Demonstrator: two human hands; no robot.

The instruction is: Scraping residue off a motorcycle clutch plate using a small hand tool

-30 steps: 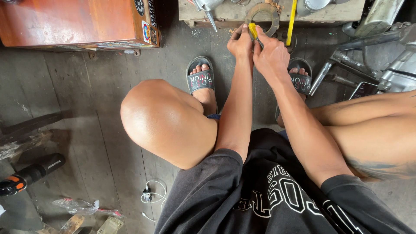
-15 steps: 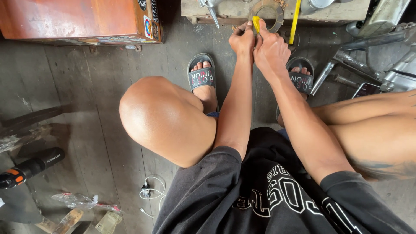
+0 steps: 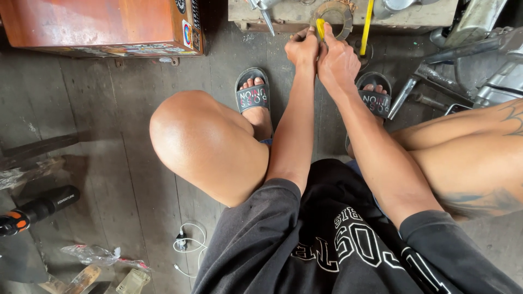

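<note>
Both hands are up at the front edge of the low wooden bench (image 3: 430,19), working the brass-coloured ring (image 3: 332,16) lying on it. The right hand (image 3: 338,62) pinches a small yellow-handled tool (image 3: 320,27) against the ring's near rim, and the left hand (image 3: 301,51) is closed just beside it; what it grips I cannot tell. To do this well, brace both wrists on the bench edge, pin the ring flat, and press in short, controlled strokes.
</note>
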